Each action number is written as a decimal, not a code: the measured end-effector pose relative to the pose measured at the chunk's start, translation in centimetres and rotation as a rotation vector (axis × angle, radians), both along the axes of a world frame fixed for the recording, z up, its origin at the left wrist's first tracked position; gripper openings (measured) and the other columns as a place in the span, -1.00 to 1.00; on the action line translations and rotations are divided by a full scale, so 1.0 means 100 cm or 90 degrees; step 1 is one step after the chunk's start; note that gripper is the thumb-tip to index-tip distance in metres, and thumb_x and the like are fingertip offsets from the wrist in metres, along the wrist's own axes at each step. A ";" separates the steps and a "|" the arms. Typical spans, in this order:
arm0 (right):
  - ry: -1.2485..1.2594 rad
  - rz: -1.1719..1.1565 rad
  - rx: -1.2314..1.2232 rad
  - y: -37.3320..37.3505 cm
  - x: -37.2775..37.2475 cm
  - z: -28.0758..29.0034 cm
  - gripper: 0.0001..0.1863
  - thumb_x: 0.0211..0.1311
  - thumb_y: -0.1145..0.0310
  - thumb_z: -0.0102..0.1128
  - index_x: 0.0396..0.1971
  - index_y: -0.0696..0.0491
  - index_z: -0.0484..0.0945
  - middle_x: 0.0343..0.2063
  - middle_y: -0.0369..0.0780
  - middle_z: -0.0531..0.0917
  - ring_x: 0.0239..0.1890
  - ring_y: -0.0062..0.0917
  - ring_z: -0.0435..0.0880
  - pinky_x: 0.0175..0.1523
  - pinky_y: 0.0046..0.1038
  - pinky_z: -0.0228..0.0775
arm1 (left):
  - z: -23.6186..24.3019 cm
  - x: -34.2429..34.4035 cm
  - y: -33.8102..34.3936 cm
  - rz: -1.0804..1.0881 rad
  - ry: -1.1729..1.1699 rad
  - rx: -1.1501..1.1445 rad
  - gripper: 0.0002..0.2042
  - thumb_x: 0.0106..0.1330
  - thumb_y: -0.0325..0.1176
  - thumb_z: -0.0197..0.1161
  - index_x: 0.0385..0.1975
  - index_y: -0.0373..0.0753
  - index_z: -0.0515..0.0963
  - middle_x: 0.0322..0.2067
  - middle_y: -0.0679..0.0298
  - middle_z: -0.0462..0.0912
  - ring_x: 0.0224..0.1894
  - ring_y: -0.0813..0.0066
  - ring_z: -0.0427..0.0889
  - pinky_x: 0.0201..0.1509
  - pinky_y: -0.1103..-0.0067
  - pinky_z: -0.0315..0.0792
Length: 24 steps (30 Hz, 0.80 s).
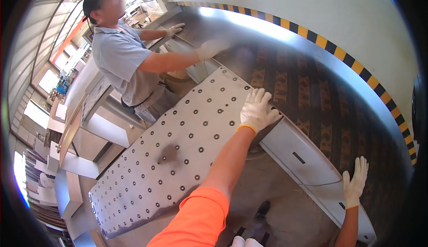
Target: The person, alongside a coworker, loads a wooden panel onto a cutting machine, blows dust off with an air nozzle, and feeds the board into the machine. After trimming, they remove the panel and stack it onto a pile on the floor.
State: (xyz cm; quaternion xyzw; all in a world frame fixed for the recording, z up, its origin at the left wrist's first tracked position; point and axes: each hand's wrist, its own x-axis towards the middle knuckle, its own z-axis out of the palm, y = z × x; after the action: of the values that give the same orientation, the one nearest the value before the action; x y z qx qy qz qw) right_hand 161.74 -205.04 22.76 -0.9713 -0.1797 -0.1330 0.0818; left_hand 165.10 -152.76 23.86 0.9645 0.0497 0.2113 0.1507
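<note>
A large dark panel with rows of brown printed marks lies flat in front of me. My left hand, in a whitish glove with a yellow cuff, rests on the panel's near edge with its fingers spread. Farther right, my right hand is gloved too. It lies on the panel near the edge, fingers stretched out and thumb apart. Neither hand grips anything. Across to the left, a co-worker in a grey shirt has one gloved hand, blurred by motion, over the panel's far left part. Their other gloved hand touches the edge farther back.
A pale support table dotted with round black-ringed holes juts out left of my arm. Below the panel's edge runs a grey machine front with slots. Black-and-yellow striped tape borders the white machine housing beyond.
</note>
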 end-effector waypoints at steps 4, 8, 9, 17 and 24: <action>-0.017 0.052 -0.013 0.035 0.068 0.006 -0.15 0.23 0.16 0.42 0.47 0.23 0.35 0.52 0.12 0.32 0.57 0.12 0.21 0.71 0.01 -0.06 | 0.004 -0.024 0.014 0.075 0.125 -0.003 -0.29 0.37 0.10 0.38 0.42 -0.18 0.42 0.49 -0.05 0.35 0.55 -0.17 0.25 0.66 0.11 0.12; -0.013 0.054 -0.039 0.081 0.147 0.002 -0.07 0.31 -0.02 0.40 0.50 0.26 0.30 0.54 0.11 0.31 0.61 0.03 0.19 0.72 -0.05 -0.10 | 0.014 -0.087 0.066 0.062 0.124 0.022 -0.32 0.40 0.05 0.36 0.39 -0.24 0.46 0.47 -0.06 0.37 0.55 -0.19 0.25 0.70 0.10 0.04; -0.010 0.047 -0.047 0.085 0.162 0.002 -0.05 0.33 -0.06 0.38 0.51 0.26 0.29 0.55 0.11 0.30 0.62 0.00 0.18 0.73 -0.07 -0.11 | 0.015 -0.101 0.076 0.081 0.139 0.035 -0.33 0.40 0.04 0.36 0.38 -0.26 0.47 0.47 -0.06 0.38 0.56 -0.18 0.24 0.71 0.11 0.03; 0.044 -0.023 -0.100 0.064 0.261 -0.006 -0.06 0.45 -0.21 0.19 0.58 0.17 0.25 0.59 0.04 0.26 0.66 -0.06 0.12 0.74 -0.15 -0.16 | 0.003 -0.114 0.086 0.166 0.183 0.053 -0.29 0.38 -0.01 0.37 0.46 -0.25 0.41 0.55 -0.02 0.30 0.64 -0.13 0.13 0.74 0.16 -0.02; 0.062 -0.048 -0.112 0.041 0.336 -0.015 -0.05 0.46 -0.28 0.10 0.61 0.08 0.23 0.63 -0.01 0.22 0.69 -0.06 0.07 0.73 -0.15 -0.17 | 0.015 -0.109 0.080 0.188 0.238 0.040 -0.29 0.33 -0.12 0.38 0.46 -0.29 0.41 0.57 -0.06 0.27 0.64 -0.23 0.10 0.72 0.13 0.02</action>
State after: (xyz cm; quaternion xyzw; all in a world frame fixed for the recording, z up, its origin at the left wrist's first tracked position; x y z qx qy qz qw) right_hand 195.30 -200.92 21.25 -0.9861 -0.1495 -0.0725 -0.0001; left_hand 154.21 -144.79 25.39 0.9733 0.2104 0.0506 0.0767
